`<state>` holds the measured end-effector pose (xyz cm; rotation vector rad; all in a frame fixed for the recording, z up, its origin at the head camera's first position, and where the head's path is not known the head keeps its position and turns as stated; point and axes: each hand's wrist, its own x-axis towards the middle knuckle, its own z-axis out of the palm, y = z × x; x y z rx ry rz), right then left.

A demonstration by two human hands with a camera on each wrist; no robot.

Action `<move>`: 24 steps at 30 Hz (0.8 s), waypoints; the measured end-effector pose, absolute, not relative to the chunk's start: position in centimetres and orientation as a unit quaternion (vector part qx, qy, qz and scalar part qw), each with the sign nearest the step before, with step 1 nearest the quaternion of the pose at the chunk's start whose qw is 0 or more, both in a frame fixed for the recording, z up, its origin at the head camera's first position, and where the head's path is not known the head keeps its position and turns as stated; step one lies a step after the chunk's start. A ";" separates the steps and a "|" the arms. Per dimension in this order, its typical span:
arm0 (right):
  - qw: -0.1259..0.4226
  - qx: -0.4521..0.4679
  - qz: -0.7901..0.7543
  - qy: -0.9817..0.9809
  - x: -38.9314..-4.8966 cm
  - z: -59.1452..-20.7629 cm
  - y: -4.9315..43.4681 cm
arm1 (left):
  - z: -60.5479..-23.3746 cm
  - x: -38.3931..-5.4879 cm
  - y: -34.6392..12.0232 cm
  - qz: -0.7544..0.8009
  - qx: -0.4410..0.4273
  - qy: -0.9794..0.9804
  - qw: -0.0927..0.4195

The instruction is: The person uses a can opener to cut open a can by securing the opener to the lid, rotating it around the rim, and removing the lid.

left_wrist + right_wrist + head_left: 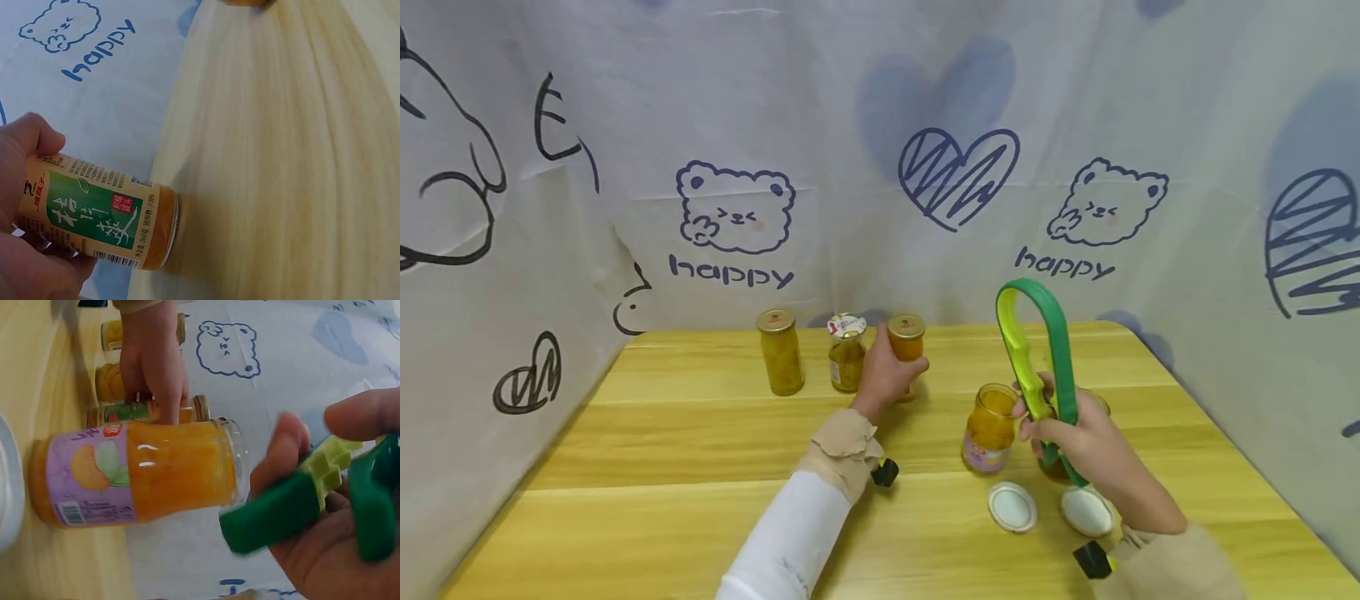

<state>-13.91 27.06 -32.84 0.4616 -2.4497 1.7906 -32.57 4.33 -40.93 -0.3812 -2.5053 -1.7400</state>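
Observation:
My left hand (886, 377) grips a jar of orange fruit (907, 327) with a gold lid at the back of the table. Its tan and green label (94, 212) shows in the left wrist view; I cannot tell whether its base touches the table. On the right, my right hand (1101, 450) holds a green and yellow jar opener (1058, 333) up, its loop above the fingers. Just left of that hand stands a lidless jar of orange fruit (172, 472) with a purple label. Another jar (1102, 403) is mostly hidden behind the right hand.
Left of the gripped jar stand a jar with a white patterned lid (847, 360) and a taller gold-lidded jar (782, 362). Two loose lids, one (1012, 507) beside the other (1087, 511), lie near the right hand. A printed cloth (850, 108) hangs behind the table.

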 end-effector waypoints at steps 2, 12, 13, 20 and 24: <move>0.061 0.137 0.512 -0.846 -14.1 -32.5 26.7 | -40.8 -32.4 4.0 -0.569 -0.135 -0.811 0.022; 0.118 0.097 0.342 -0.927 -14.9 -30.7 24.2 | -40.2 -31.3 2.6 -0.569 -0.183 -0.801 -0.007; 0.116 0.093 0.334 -0.931 -15.1 -30.6 24.1 | -40.2 -31.2 2.5 -0.570 -0.188 -0.800 -0.008; 0.116 0.073 0.272 -0.952 -15.2 -29.9 22.3 | -40.4 -29.5 2.6 -0.612 -0.180 -0.770 -0.032; 0.111 0.064 0.232 -0.964 -15.0 -30.1 21.4 | -41.1 -28.2 2.6 -0.632 -0.173 -0.755 -0.041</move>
